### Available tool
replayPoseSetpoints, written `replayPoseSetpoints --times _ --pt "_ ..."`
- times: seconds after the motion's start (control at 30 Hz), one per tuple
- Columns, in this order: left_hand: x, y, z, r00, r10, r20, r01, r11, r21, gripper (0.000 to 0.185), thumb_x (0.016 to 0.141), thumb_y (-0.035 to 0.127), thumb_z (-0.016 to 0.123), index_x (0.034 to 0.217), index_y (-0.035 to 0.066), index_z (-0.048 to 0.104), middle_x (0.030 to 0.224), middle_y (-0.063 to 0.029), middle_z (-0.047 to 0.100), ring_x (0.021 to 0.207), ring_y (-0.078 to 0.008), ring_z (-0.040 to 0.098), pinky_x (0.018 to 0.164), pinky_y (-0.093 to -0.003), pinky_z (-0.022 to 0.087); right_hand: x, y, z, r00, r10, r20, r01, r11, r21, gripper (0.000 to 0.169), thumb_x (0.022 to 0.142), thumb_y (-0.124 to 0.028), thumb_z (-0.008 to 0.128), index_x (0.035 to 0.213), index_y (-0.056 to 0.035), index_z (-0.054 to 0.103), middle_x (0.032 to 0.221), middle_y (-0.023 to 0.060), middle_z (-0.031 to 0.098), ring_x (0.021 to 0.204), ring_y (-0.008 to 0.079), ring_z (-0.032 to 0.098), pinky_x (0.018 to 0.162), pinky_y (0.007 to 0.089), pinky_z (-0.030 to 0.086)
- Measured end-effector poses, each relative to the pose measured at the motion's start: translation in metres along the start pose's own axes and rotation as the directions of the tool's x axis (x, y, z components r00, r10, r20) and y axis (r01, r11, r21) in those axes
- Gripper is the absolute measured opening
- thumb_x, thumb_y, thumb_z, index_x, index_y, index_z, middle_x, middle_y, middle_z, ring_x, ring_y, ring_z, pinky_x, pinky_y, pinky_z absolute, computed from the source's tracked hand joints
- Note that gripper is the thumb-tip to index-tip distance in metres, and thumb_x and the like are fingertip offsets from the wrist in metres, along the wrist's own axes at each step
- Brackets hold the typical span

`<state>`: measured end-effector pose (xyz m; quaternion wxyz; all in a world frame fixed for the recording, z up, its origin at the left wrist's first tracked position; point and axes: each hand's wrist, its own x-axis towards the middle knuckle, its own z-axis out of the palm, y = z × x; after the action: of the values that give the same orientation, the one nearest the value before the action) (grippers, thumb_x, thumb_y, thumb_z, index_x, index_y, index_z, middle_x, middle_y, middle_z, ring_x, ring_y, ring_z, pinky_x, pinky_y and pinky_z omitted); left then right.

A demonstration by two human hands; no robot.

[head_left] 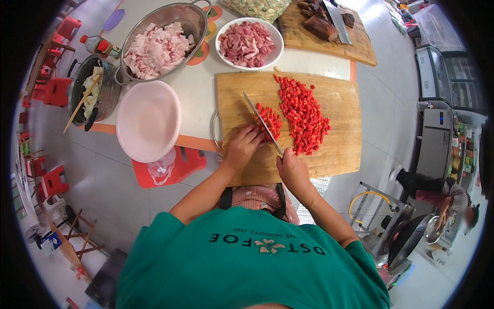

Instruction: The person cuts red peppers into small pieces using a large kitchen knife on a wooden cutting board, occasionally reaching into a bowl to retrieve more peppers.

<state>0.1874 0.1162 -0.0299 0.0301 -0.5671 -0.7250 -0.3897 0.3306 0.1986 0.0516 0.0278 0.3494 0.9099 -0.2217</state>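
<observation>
In my right hand [293, 170] is the handle of a kitchen knife [262, 121], its blade slanting up and left over a wooden cutting board [247, 170]. My left hand [245, 145] presses on red chili peppers just left of the blade, the fingers close to it. Right of the blade sits a small bunch of cut red chili [273, 120]. A larger heap of chopped red chili [305, 116] spreads over the right half of the board. What lies under my left fingers is mostly hidden.
Left of the board stands a pink plastic basin [148, 119]. Behind are a steel colander-like pan [135, 33] of pale meat, a white bowl [281, 46] of red meat and a second board [328, 50] with a cleaver [339, 23]. At far right a person [459, 201] holds a metal bowl.
</observation>
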Motion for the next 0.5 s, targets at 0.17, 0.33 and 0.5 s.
replayPoseSetpoints --times 0.17,0.33,0.5 --pt "-0.005 -0.004 0.003 0.999 -0.038 0.037 0.038 0.999 -0.004 0.028 0.065 0.011 0.07 0.093 0.006 0.064 0.101 -0.0091 0.061 0.096 -0.0276 0.056 0.079 -0.0349 0.049 0.017 0.0 -0.006 0.995 -0.012 0.098 0.016 0.999 -0.034 0.02 0.083 -0.017 0.049 0.077 0.0003 0.042 0.055 0.019 0.055 0.051 0.035 0.057 0.046 0.043 0.046" --pt "-0.001 -0.004 0.003 0.997 -0.058 0.055 0.058 0.998 0.002 0.028 0.065 0.012 0.07 0.092 0.006 0.064 0.101 -0.0095 0.061 0.095 -0.0284 0.057 0.078 -0.035 0.049 0.04 0.002 -0.007 0.991 -0.09 0.094 0.092 0.996 -0.02 0.019 0.084 -0.017 0.048 0.077 -0.0002 0.042 0.051 0.0174 0.054 0.047 0.0344 0.056 0.042 0.0434 0.045" --pt "0.0 -0.003 0.001 0.997 -0.048 0.063 0.048 0.999 0.003 0.029 0.066 0.011 0.069 0.094 0.006 0.063 0.101 -0.0105 0.061 0.096 -0.0299 0.057 0.078 -0.0362 0.05 0.055 0.004 0.0 0.988 -0.129 0.086 0.131 0.991 -0.02 0.02 0.085 -0.017 0.047 0.077 -0.0001 0.041 0.051 0.0176 0.054 0.046 0.0337 0.056 0.042 0.0433 0.045"
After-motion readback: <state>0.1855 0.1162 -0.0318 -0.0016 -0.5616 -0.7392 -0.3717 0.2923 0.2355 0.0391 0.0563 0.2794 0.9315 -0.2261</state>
